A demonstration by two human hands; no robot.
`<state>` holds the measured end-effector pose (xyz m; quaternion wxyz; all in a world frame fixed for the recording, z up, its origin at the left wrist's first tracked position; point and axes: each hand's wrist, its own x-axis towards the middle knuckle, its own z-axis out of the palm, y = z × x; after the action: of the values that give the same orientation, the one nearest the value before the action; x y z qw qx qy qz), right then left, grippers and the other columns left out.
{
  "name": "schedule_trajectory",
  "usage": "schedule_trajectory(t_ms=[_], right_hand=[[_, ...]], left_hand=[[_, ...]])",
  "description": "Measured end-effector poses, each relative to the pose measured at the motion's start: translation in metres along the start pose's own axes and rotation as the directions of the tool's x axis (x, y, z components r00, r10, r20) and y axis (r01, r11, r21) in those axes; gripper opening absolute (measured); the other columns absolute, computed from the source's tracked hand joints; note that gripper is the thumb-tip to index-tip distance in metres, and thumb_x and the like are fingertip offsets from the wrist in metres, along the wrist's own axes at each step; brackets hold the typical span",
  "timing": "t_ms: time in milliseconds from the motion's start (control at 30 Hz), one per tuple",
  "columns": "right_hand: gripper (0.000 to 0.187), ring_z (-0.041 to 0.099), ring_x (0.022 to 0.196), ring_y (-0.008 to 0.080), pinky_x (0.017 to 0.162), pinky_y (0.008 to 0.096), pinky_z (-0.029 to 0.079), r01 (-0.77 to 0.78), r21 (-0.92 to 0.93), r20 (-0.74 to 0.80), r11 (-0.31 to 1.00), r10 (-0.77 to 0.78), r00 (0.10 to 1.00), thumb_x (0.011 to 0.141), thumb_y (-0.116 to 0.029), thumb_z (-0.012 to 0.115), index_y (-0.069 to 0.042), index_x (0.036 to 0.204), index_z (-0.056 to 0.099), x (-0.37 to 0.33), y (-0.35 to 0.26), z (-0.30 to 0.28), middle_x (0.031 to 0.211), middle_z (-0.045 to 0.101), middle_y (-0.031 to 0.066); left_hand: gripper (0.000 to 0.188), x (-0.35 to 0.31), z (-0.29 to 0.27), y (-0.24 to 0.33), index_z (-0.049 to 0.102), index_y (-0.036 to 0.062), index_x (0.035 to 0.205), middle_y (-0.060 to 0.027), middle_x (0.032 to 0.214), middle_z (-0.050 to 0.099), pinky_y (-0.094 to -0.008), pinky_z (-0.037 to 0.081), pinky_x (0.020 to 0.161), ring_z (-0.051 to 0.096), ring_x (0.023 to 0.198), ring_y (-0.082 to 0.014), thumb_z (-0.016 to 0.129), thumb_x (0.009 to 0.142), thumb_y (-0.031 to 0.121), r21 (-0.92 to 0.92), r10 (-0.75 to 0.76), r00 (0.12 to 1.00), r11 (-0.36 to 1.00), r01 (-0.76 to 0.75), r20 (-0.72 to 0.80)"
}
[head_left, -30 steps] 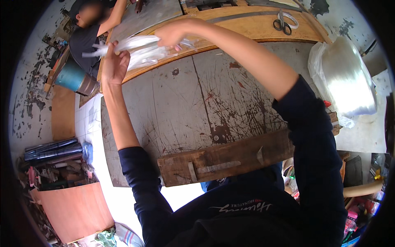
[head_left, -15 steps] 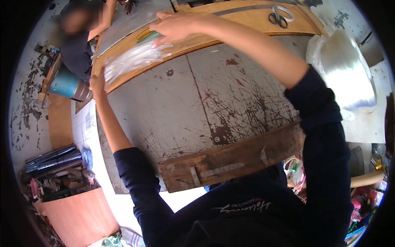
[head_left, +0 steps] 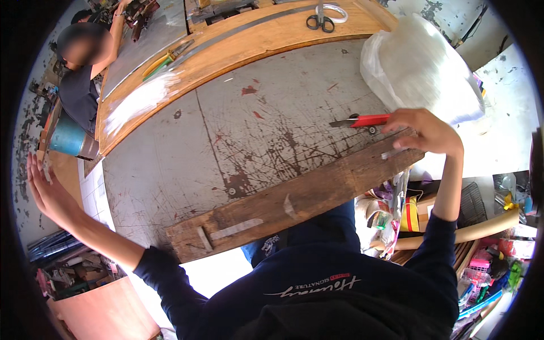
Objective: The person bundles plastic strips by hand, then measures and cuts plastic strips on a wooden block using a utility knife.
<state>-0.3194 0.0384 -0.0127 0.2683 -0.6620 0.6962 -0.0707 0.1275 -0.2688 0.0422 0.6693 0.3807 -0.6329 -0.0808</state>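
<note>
1. both hands have left the white strips [head_left: 141, 99].
2. grey table [head_left: 153, 153] — bears the red-handled tool [head_left: 369, 120].
3. wooden board [head_left: 243, 45] — holds the strips.
4. left hand [head_left: 52, 190] — past the table's left edge, fingers wide.
5. right hand [head_left: 429, 133] — fingers curled at the tool, can't tell if gripping.

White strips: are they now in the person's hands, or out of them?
Out: the white strips lie on the wooden board, apart from left hand and right hand.

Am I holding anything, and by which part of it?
Your left hand holds nothing. Your right hand is at the handle end of the red tool; whether it's held, I can't tell.
</note>
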Motion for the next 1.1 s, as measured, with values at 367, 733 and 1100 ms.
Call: schedule_trajectory(t_ms=[367,733,1100], right_hand=[[0.041,0.055,0.083,0.0219,0.077,0.0308,0.042,-0.182,0.180,-0.479,0.967,0.248,0.842,0.067,0.008,0.057,-0.001,0.107,0.052,-0.064,0.034,0.044,0.093,0.057,0.0130],[0.030,0.050,0.082,0.0140,0.077,0.0252,0.038,-0.312,0.484,-0.838,0.817,0.536,0.104,0.092,-0.030,0.038,-0.007,0.095,0.057,-0.164,0.086,-0.011,0.096,0.055,0.0034],[0.034,0.051,0.105,0.0226,0.095,0.0320,0.037,-0.013,0.071,-0.990,0.997,0.072,0.119,0.088,-0.015,0.036,0.006,0.112,0.048,-0.099,0.120,-0.169,0.111,0.053,0.0162]], left_hand=[[0.026,-0.116,-0.074,0.014,0.053,0.0033,0.105,-0.0043,0.115,0.050,-0.0234,0.033,0.078,0.044,0.105,-0.0121,0.042,0.090,0.022,0.140,-0.184,0.836,0.982,0.129,0.517],[0.025,-0.147,-0.118,-0.007,0.051,0.0054,0.110,-0.0034,0.116,0.050,-0.0248,0.033,0.081,0.044,0.099,-0.0100,0.041,0.091,0.019,0.009,-0.415,0.849,0.900,0.436,0.326],[0.025,-0.146,-0.098,-0.002,0.053,0.0082,0.108,-0.0023,0.111,0.052,-0.0255,0.032,0.082,0.045,0.098,-0.0100,0.041,0.091,0.023,-0.073,-0.378,0.874,0.906,0.417,0.305]])
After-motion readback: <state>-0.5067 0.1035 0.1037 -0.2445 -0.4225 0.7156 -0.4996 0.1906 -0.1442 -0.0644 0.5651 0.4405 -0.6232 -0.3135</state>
